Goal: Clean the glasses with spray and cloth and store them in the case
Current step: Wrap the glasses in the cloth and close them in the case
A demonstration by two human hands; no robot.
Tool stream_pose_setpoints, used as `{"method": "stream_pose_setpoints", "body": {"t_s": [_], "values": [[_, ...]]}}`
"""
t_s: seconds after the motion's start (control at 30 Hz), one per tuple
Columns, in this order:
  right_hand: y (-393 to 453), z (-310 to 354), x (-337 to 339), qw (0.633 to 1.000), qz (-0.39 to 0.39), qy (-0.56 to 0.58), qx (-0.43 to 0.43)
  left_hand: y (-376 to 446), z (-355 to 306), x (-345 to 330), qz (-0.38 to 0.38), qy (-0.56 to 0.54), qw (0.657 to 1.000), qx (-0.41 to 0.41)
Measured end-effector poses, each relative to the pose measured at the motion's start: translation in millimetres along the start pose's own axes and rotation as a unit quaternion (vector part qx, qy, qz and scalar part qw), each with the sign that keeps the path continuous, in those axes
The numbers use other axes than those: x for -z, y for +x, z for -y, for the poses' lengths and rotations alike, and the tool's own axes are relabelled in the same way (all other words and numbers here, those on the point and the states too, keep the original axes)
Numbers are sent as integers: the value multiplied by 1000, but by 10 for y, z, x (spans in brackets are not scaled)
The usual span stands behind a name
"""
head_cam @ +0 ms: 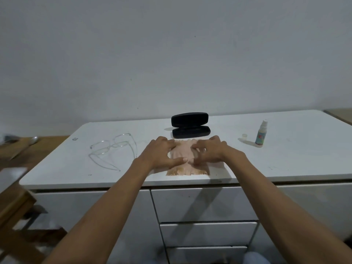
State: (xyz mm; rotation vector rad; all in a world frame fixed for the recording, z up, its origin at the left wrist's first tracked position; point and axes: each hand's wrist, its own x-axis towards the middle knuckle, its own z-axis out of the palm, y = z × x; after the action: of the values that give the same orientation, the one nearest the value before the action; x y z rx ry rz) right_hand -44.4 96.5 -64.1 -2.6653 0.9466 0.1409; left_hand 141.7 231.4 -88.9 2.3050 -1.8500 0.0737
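While we lean over the white counter [285,164], we count one pair of glasses [112,147], one case [190,125], one cloth [185,161], one spray bottle [261,133] and one small cap [244,136] standing loose just left of the bottle. Both our hands press down on the cloth: the left hand [162,153] on its left part, the right hand [211,151] on its right part, fingers bent into the fabric, thumbs close together near the middle. Whether they pinch the cloth or only rest on it, we cannot tell.

Drawers [205,204] run below the counter's front edge, and wooden furniture [17,206] stands to the left. Our hands hide most of the cloth's middle.

Clear-framed and thin, the glasses lie left of the cloth with temples unfolded, apart from our left hand. Black and hinged open, the case sits just behind the cloth. Pale pink, the cloth shows frayed tan fringe at its near edge.
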Motion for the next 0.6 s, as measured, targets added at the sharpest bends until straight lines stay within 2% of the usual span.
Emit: {"method": "stream_pose_setpoints", "body": {"t_s": [0.13,0.27,0.33,0.43,0.6], "values": [[-45,-47,17,999,36,-24,-19,-92,-13,15,44,27,999,7],[-72,-41,84,998,54,1,-43,-183,-58,49,49,21,998,13],[-87,56,109,999,37,14,-32,-222,-59,97,30,10,999,18],[20,225,119,998,-30,62,-3,-311,32,251,-18,-8,999,38],[214,803,129,985,-74,109,112,-668,433,575,-78,-16,992,97]]}}
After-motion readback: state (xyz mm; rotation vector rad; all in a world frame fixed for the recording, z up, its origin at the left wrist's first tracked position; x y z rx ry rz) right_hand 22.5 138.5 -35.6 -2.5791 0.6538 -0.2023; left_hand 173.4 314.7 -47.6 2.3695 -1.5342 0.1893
